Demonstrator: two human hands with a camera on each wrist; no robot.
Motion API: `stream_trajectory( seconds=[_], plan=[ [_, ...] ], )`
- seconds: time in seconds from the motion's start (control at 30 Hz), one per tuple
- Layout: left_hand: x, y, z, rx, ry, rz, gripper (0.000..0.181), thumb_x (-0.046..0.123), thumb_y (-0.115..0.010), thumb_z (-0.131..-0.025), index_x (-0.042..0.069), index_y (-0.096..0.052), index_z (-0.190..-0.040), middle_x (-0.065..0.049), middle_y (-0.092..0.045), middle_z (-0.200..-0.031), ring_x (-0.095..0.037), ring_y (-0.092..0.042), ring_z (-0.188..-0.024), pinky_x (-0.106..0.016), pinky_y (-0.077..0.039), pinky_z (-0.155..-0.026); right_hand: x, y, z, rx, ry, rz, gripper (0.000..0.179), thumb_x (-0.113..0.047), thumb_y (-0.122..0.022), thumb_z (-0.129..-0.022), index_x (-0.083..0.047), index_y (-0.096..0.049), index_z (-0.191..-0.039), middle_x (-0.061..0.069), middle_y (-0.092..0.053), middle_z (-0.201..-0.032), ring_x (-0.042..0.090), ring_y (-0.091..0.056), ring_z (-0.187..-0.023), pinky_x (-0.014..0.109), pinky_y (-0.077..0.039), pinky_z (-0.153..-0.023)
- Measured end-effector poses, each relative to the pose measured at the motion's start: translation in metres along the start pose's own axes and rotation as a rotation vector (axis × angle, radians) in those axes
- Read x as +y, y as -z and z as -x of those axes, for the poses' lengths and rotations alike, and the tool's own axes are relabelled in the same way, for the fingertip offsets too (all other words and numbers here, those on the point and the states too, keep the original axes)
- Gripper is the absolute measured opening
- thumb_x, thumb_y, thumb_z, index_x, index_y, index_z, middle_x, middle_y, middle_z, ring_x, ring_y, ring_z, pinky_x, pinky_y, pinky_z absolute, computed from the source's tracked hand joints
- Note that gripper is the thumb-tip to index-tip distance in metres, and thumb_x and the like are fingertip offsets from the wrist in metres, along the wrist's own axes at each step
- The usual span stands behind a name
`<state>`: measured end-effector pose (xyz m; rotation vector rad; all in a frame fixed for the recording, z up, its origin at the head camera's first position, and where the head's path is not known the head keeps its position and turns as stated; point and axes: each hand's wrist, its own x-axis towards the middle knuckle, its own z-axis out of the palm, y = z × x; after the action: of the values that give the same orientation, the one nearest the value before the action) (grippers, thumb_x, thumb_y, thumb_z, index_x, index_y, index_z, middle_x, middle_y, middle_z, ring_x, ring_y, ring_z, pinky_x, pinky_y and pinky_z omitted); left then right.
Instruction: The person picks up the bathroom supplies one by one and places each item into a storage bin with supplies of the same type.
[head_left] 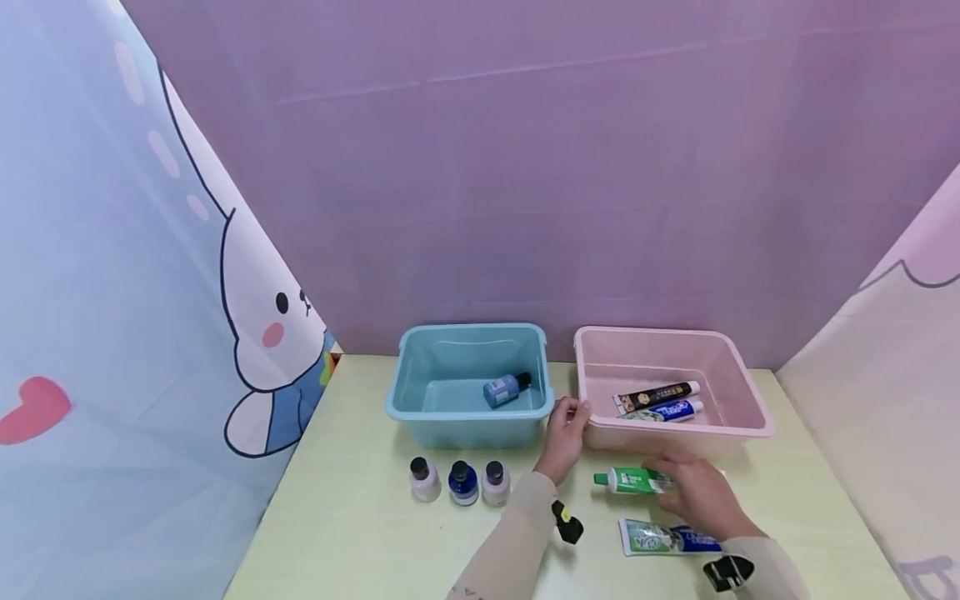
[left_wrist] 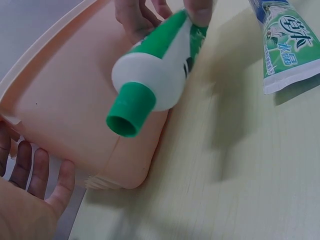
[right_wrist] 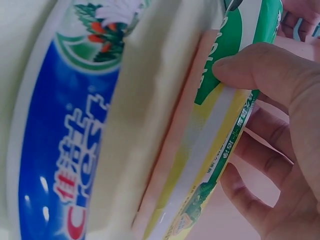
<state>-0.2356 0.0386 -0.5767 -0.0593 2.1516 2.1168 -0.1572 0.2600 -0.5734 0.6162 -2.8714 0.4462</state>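
Observation:
My right hand [head_left: 697, 493] pinches a green and white toothpaste tube [head_left: 633, 481] between thumb and fingers. In the left wrist view its green cap [left_wrist: 131, 109] points toward that camera, and the tube is held over the table in front of the pink bin [head_left: 675, 432]. My left hand [head_left: 564, 440] rests at the bin's front left corner. Its fairly straight fingers [left_wrist: 39, 175] touch the outer side wall. A blue and green Crest toothpaste tube [head_left: 667, 538] lies on the table below the right hand.
Inside the pink bin lie a black toothpaste tube [head_left: 658, 397] and a blue one [head_left: 671, 411]. The blue bin [head_left: 472, 429] to its left holds a blue bottle [head_left: 502, 390]. Several small black-capped bottles [head_left: 463, 485] stand in a row before it. Purple cloth [head_left: 480, 183] hangs behind.

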Motion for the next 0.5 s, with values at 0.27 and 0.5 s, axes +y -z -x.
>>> stream_trajectory(
  seconds=[0.27, 0.5],
  plan=[
    [0.001, 0.000, 0.001, -0.011, 0.013, 0.005, 0.033, 0.042, -0.052, -0.106, 0.012, -0.062, -0.110, 0.007, -0.053, -0.116, -0.013, -0.052, -0.106, -0.035, -0.050, -0.091, -0.001, 0.009, -0.001, 0.028, 0.017, 0.013, 0.056, -0.015, -0.093, -0.062, -0.012, -0.076, -0.115, 0.009, -0.072, -0.111, 0.029, -0.069, -0.094, 0.051, -0.057, -0.082],
    [0.001, 0.000, 0.002, -0.004, 0.009, 0.030, 0.026, 0.039, -0.052, -0.107, 0.015, -0.062, -0.106, 0.005, -0.052, -0.116, -0.014, -0.052, -0.105, -0.043, -0.051, -0.097, -0.004, 0.022, -0.003, 0.057, 0.028, 0.001, 0.050, -0.014, -0.092, -0.064, -0.010, -0.076, -0.112, 0.005, -0.071, -0.106, 0.021, -0.066, -0.086, 0.045, -0.057, -0.075]
  ],
)
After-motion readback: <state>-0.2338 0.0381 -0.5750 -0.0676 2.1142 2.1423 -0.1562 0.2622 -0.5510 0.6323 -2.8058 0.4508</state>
